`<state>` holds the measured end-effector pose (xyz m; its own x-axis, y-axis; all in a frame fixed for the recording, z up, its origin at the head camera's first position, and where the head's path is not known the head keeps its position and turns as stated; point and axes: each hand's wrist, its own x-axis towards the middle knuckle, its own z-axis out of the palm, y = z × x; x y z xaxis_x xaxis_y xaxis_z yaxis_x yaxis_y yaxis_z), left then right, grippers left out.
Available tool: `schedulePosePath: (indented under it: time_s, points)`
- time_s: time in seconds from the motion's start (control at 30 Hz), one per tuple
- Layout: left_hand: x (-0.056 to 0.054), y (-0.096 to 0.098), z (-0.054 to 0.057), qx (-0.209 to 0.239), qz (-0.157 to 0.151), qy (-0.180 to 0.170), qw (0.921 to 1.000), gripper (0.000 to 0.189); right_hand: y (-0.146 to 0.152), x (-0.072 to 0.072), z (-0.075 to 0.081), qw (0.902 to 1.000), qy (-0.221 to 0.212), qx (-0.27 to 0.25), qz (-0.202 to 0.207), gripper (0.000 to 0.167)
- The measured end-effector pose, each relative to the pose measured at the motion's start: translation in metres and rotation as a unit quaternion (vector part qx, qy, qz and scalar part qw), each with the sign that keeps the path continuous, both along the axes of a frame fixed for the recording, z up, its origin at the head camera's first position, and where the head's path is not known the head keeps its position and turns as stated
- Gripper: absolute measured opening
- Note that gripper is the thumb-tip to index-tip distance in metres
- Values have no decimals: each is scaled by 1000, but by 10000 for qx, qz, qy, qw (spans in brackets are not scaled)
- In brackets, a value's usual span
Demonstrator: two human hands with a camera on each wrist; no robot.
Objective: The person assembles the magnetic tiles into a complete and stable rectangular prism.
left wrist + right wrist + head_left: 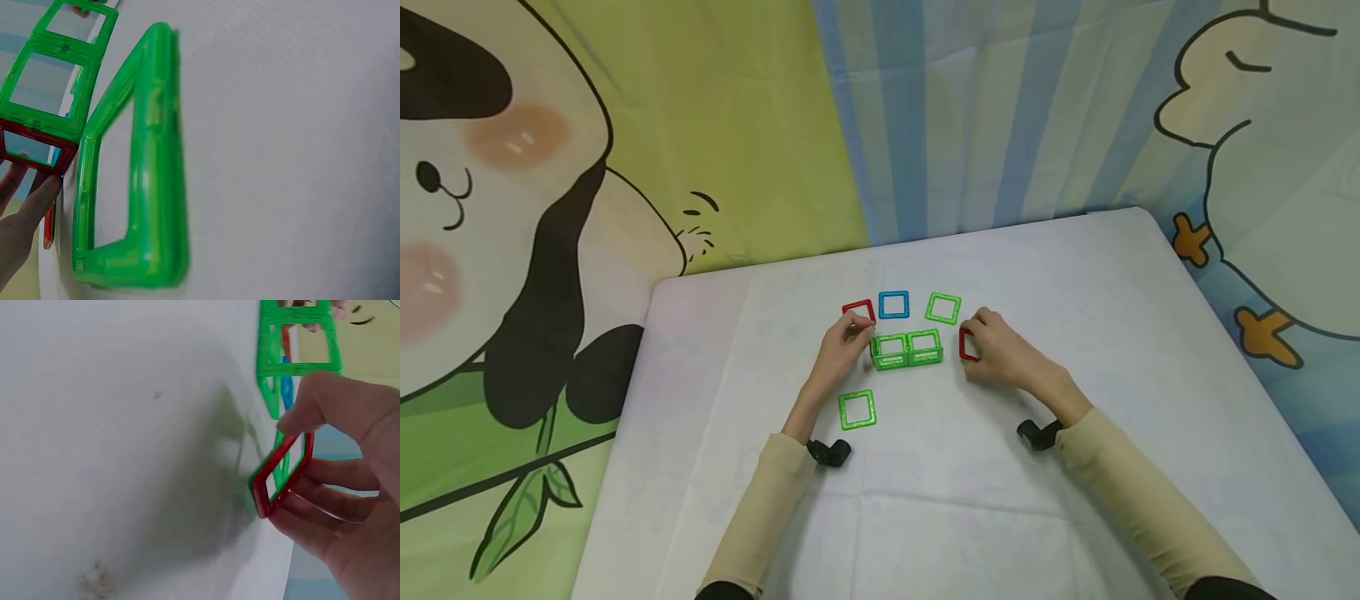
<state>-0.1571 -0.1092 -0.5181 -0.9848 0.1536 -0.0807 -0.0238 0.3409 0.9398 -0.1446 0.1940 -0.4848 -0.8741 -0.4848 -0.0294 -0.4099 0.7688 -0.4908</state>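
In the head view a green block [909, 350] built of see-through magnetic square frames stands mid-table, two squares long. At its left end my left hand [837, 348] pinches a red square tile [31, 129] that sits against the green frames, as the left wrist view shows. To the right of the block, my right hand [1000, 350] holds another red square tile [275, 462] between thumb and fingers, tilted, a short way from the block's right end. A loose green square tile [156, 187] lies flat in front of the left hand.
Behind the block lie a red tile [857, 302], partly covered by the left hand, a blue tile [893, 316] and a green tile [946, 295]. A white cloth covers the table [940, 533]. Printed curtains [737, 125] hang around its back and sides.
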Motion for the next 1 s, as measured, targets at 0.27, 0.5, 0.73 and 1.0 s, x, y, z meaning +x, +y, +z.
schedulePosePath:
  time_s: [0.27, 0.5, 0.73, 1.0]
  points:
    - [0, 0, 0, -8, 30, 29, 10000, 14, 2, -7, -1, 9959, -346, -837, -81, 56]
    - [1, 0, 1, -6, 12, 47, 10000, 20, 8, -14, -6, 9797, -996, -1726, -197, 58]
    - [2, 0, 1, 10, 48, 49, 10000, 17, 8, -21, -16, 9656, -1485, -2124, -200, 55]
    - [1, 1, 1, -20, 20, 10, 10000, 23, 2, -26, -19, 9648, -1493, -2159, -122, 55]
